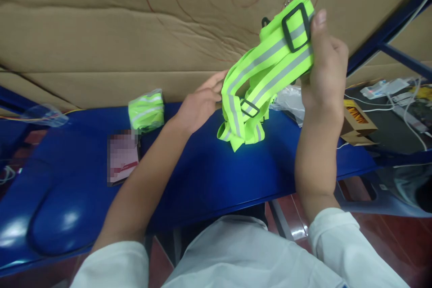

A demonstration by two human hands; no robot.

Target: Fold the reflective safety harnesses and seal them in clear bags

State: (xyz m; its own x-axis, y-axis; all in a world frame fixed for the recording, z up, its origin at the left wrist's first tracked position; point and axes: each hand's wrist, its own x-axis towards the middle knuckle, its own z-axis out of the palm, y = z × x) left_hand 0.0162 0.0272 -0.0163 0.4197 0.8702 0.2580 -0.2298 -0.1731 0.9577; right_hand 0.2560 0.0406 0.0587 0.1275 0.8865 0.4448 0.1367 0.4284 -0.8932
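Note:
A neon yellow-green reflective strap harness (270, 69) with grey stripes and black slide buckles is held up above the blue table. My right hand (326, 65) grips its upper bundled end, thumb along the edge near a large black buckle. The lower loops of the straps hang down, with a second buckle among them. My left hand (202, 101) is at the left side of the loops, fingers stretched toward the strap and their tips partly hidden behind it. Whether those fingers pinch the strap I cannot make out.
On the blue table (216, 175) lie a plastic-wrapped neon bundle (146, 110) and a pink, blurred-out flat item (123, 157). Clear plastic (290, 101) lies behind the harness. To the right are an open cardboard box (357, 121) and white cables. A brown cardboard wall (101, 40) stands behind.

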